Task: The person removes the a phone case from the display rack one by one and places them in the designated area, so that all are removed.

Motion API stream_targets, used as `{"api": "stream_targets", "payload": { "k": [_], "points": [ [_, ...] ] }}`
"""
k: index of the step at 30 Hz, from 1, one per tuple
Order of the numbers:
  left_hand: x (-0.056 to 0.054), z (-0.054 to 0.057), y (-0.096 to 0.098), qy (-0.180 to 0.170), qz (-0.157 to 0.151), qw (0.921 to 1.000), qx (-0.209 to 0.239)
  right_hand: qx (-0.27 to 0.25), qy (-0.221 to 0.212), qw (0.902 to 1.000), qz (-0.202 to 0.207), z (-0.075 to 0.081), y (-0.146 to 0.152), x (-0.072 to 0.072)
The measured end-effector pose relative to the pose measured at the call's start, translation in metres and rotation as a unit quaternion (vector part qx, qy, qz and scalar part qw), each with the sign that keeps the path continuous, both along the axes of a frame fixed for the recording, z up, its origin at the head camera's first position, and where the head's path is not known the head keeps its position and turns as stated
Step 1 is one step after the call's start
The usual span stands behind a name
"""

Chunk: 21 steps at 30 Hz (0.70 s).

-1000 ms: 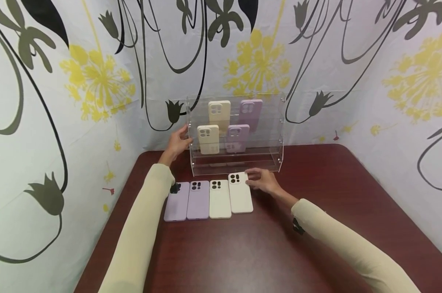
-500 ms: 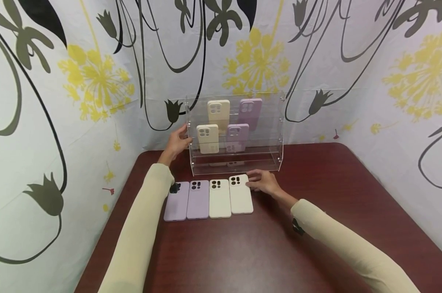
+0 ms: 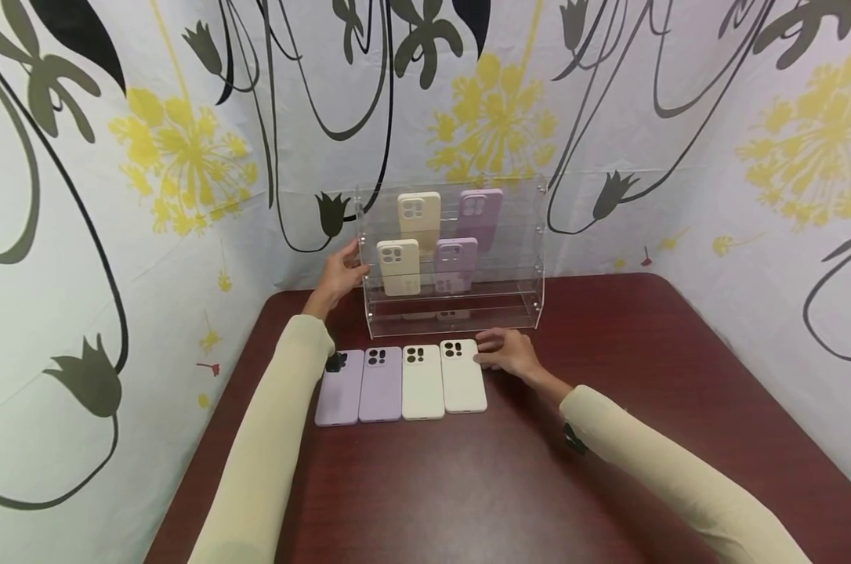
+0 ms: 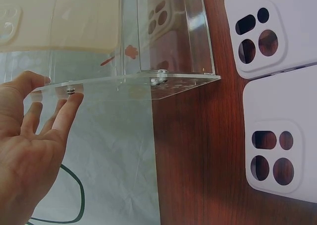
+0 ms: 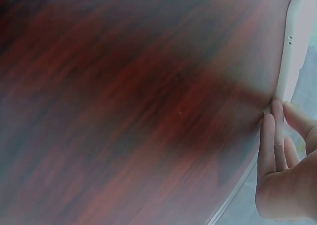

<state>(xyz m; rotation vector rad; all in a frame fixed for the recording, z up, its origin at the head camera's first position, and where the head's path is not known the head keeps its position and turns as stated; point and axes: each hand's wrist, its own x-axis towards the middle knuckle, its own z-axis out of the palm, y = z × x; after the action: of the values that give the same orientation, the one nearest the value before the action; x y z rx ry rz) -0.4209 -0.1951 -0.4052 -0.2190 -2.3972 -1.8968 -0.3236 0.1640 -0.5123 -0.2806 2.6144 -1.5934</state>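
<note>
My left hand [image 3: 342, 272] holds the left side panel of a clear acrylic display stand [image 3: 520, 235]; in the left wrist view the thumb and fingers lie on either side of the panel edge [image 4: 148, 84]. At the far right of a row on the table lies a white phone case [image 3: 464, 384], flat. My right hand [image 3: 508, 352] pinches its upper right corner; in the right wrist view thumb and fingertips meet the case's rim [image 5: 291, 41]. Left of it sit another white phone case [image 3: 423, 392] and two lilac phone cases, one in the middle [image 3: 381, 395] and one outermost [image 3: 341, 399].
On the stand's tiers lean two cream cases, front [image 3: 400, 262] and back [image 3: 420, 210], and two purple ones, front [image 3: 457, 260] and back [image 3: 479, 211]. The dark red wooden table [image 3: 510, 486] meets a patterned cloth backdrop [image 3: 644, 133] behind.
The rightmost white case has slid slightly toward me, its top edge dropping level with its neighbours. My right hand moved down a little with it. The left hand stays on the stand.
</note>
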Motion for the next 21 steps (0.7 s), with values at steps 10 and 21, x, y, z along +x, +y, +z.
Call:
{"api": "stream_targets", "payload": {
  "k": [10, 21],
  "points": [
    [0.0008, -0.0001, 0.0011, 0.003, 0.006, 0.9999, -0.012, -0.016, -0.008, 0.9997, 0.015, -0.0002, 0.0031, -0.0024],
    [0.0014, 0.0005, -0.0004, 0.0, 0.003, 0.9999, -0.01, 0.047, 0.006, 0.9986, 0.024, 0.0024, 0.0021, -0.0041]
  ]
}}
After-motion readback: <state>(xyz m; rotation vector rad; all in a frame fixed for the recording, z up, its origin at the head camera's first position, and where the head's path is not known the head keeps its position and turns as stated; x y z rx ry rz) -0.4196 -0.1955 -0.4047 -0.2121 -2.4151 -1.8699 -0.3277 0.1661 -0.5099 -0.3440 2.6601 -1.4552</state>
